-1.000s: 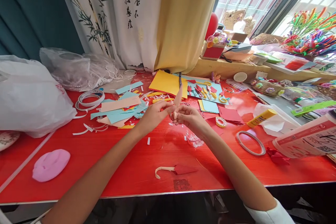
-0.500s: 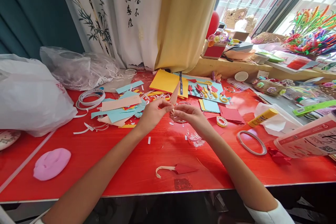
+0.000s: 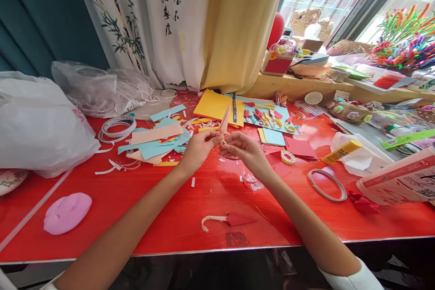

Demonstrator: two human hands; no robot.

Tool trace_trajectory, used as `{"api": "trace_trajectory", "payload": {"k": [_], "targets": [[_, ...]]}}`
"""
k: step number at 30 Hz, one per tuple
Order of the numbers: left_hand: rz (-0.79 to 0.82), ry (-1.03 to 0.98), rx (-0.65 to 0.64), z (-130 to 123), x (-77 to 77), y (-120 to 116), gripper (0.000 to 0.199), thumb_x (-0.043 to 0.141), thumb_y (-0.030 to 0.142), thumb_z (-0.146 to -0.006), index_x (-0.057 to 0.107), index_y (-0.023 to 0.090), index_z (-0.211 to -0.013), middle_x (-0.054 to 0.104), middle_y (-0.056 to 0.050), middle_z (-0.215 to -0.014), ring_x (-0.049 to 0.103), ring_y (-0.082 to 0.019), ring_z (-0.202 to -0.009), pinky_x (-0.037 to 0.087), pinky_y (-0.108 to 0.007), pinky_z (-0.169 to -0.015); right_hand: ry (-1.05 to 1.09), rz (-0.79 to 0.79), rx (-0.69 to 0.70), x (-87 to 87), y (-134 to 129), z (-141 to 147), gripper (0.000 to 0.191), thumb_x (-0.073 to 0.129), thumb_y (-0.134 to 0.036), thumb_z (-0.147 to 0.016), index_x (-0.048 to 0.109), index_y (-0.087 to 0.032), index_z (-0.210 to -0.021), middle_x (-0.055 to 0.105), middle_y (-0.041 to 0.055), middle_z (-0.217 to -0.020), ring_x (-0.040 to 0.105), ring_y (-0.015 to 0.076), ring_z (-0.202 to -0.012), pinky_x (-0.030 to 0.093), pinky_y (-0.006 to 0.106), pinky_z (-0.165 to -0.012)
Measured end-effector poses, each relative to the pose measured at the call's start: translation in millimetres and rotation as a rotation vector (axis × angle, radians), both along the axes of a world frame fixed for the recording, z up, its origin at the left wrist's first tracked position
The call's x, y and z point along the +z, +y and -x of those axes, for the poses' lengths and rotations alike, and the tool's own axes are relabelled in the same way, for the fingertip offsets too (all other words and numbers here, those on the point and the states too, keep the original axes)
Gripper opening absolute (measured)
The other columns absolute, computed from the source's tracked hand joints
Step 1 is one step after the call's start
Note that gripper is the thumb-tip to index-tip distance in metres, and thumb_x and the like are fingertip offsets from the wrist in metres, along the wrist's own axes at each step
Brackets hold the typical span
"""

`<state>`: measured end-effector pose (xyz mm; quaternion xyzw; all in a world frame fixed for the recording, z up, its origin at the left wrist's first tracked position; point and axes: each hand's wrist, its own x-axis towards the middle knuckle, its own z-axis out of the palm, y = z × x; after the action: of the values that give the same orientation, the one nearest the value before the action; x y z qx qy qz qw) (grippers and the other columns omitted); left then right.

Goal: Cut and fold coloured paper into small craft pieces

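Both forearms [image 3: 306, 217] slanted up from the bottom corners over the red table [image 3: 163, 210], a red paper cone [image 3: 239, 219] with a pale hook [image 3: 217, 218] lying between them at lower centre. At lower right, a white bottle [image 3: 396, 183] showed red print and a square code [image 3: 425, 194], lettering too blurred to read! And mid-frame, fingertips almost meeting: the left hand [image 3: 199, 148] pinched a pale pink paper cone [image 3: 224, 120] near its base, tip up, while the right hand [image 3: 248, 148], half curled, gripped the curled end below. Way back, upper left, the curtain [image 3: 192, 59] bore black brush characters [image 3: 166, 12], 水 among them.
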<state>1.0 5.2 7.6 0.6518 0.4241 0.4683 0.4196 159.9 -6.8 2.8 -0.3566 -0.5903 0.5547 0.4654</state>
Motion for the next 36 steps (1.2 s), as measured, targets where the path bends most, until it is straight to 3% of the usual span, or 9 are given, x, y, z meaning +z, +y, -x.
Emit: {"api": "trace_trajectory", "payload": {"k": [10,19,27,30,33,36], "targets": [[-0.113,0.167,0.057,1,3.8,-3,0.032,0.053,0.046,-0.076,0.065,0.016,-0.08,0.065,-0.004,-0.084,0.056,-0.016,-0.079,0.041,-0.024,-0.071,-0.089,-0.167,-0.139,-1.5,-1,-2,0.023,0.06,-0.04,-0.075,0.056,-0.019,-0.084,0.065,0.0026,-0.077,0.064,0.0154,-0.072,0.054,0.032,-0.069],[-0.167,0.206,0.059,1,0.5,-2,0.028,0.05,0.04,-0.079,0.063,0.016,-0.076,0.064,-0.003,-0.081,0.057,-0.015,-0.077,0.042,-0.025,-0.072,-0.106,-0.098,-0.153,-2.7,-5,3,0.021,0.059,-0.04,-0.076,0.056,-0.02,-0.081,0.064,0.0026,-0.074,0.064,0.0169,-0.071,0.053,0.032,-0.067],[-0.191,0.229,0.034,1,-0.6,-3,0.025,0.051,0.037,-0.079,0.066,0.017,-0.074,0.065,-0.004,-0.084,0.058,-0.016,-0.079,0.042,-0.026,-0.075,-0.176,-0.169,-0.181,-5.0,-5,3,0.015,0.054,-0.035,-0.08,0.057,-0.02,-0.081,0.061,0.0021,-0.072,0.061,0.0154,-0.067,0.051,0.029,-0.064],[-0.089,0.262,-0.007,6,3.0,1,0.031,0.05,0.043,-0.077,0.066,0.017,-0.07,0.064,-0.003,-0.075,0.057,-0.017,-0.075,0.042,-0.027,-0.07,-0.327,-0.274,-0.23,-5.8,-4,1,0.013,0.05,-0.032,-0.082,0.057,-0.021,-0.081,0.062,0.0021,-0.073,0.061,0.0156,-0.067,0.049,0.028,-0.063],[0.033,0.212,0.018,10,5.5,6,0.041,0.049,0.053,-0.075,0.065,0.016,-0.067,0.061,-0.002,-0.064,0.057,-0.017,-0.069,0.042,-0.026,-0.064,-0.56,-0.492,-0.302,-8.6,-3,-1,0.015,0.045,-0.03,-0.085,0.057,-0.022,-0.083,0.064,0.0041,-0.082,0.061,0.0167,-0.076,0.046,0.028,-0.069],[0.088,0.101,0.06,11,4.0,9,0.045,0.053,0.057,-0.07,0.065,0.014,-0.072,0.062,-0.003,-0.065,0.056,-0.016,-0.067,0.042,-0.025,-0.062,-0.737,-0.667,-0.252,-10.9,-4,-2,0.021,0.038,-0.028,-0.089,0.057,-0.021,-0.088,0.064,0.0074,-0.091,0.059,0.018,-0.084,0.043,0.029,-0.074]]}}
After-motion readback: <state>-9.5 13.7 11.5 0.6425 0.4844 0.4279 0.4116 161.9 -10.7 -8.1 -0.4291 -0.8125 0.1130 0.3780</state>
